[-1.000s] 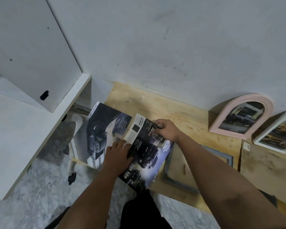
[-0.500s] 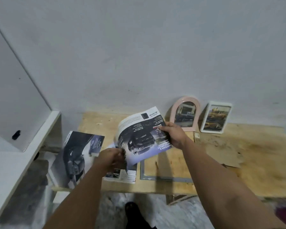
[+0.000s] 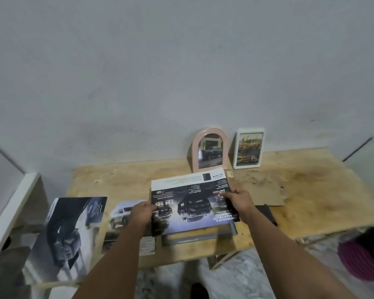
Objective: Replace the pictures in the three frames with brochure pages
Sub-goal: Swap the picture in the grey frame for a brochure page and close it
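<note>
both grips pinch one brochure page (image 3: 188, 203): left hand (image 3: 141, 214) at its left edge, right hand (image 3: 239, 201) at its right, held over the grey frame (image 3: 233, 230) on the desk (image 3: 311, 190).

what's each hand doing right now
Left hand: grips the left edge of the brochure page.
Right hand: grips the page's right edge.
</note>
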Tool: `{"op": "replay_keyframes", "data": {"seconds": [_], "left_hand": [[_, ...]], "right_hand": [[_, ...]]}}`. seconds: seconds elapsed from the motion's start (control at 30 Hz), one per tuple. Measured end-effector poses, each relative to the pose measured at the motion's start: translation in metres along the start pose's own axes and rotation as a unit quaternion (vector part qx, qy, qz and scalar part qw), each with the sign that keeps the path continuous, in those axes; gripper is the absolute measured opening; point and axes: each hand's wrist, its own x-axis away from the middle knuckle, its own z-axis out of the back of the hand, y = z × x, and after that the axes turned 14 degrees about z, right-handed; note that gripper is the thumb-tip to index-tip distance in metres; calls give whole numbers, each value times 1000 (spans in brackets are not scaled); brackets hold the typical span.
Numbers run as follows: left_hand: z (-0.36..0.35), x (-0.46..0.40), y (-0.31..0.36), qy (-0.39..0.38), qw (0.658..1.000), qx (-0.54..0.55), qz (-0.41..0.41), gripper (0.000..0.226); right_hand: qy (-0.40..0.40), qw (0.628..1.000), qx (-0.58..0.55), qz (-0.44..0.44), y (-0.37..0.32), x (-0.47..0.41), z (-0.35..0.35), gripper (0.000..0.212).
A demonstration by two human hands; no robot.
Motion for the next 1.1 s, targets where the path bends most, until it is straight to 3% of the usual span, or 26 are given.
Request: {"op": "replay_keyframes", "data": {"seconds": [0.13,0.6,0.73,0.83,0.97,1.1], "left_hand": [[-23,-29,-6,6,1000,-28,13,10],[-61,-71,-38,58,993,-25,103,26],[-60,-77,-47,92,989,-56,96,40],[-64,-76,-47,129,982,-122,66,33],[-68,-75,-46,142,971,-186,51,32],[-69,-72,-46,142,959,-244,36,34]], "right_hand": [[-13,998,50,-39,16,-23,18,18],[12,987,150,-59,94,-74,12,15],[5,982,181,-54,99,-81,12,20],[-8,976,213,-44,102,-82,14,23],[-41,956,292,-12,106,-77,17,24],[-75,905,418,27,103,-69,15,19]]}}
